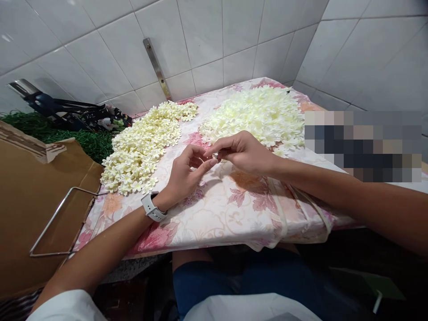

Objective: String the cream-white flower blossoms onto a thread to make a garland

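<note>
My left hand (pixel 187 171) and my right hand (pixel 244 152) meet over the middle of the cloth-covered table (pixel 214 218). Both have thumb and fingers pinched around a small whitish piece (pixel 215 156), mostly hidden by the fingertips; it cannot be made out further. Left of my hands lies a long pile of small cream flowers (pixel 140 151). Behind my right hand spreads a wider pile of larger, pale yellow-white petalled flowers (pixel 257 113). A pale watch band is on my left wrist.
At the left stand an open cardboard box (pixel 43 205) and a bent metal wire frame (pixel 50 220). Green artificial grass (pixel 90 145) and a dark folded umbrella (pixel 80 111) lie behind them. A tiled wall (pixel 207 40) borders the table's back. The right side is partly pixelated.
</note>
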Available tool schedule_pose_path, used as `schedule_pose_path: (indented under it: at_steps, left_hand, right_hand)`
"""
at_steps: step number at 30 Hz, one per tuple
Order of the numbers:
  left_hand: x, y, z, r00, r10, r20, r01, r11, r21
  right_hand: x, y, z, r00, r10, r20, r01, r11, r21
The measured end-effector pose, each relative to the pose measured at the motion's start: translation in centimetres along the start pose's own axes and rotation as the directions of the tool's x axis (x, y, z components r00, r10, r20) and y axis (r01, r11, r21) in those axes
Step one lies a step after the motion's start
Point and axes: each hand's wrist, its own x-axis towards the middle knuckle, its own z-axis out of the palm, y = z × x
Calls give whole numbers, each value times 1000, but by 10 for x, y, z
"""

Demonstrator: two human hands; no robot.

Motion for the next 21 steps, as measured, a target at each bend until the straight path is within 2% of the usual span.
schedule_pose_path:
  at_steps: [6, 11, 16, 21]
  left_hand:
    - [-1, -3, -2, 1000, 12, -14, -12, 1000, 24]
    - [0, -2, -5, 999, 3, -41, -4, 1000, -18]
    - [5, 2, -5, 994, -104, -20, 99, 981, -169]
    - [6, 5, -3, 983, -179, 33, 180, 930, -321]
  right_hand:
    - [0, 2, 2, 993, 104, -64, -96, 988, 121]
    - [1, -2, 1, 990, 61, -124, -56, 998, 41]
    - [2, 0, 0, 983, 103, -154, -98, 994, 40]
    - [0, -1, 1, 993, 79, -92, -76, 996, 46]
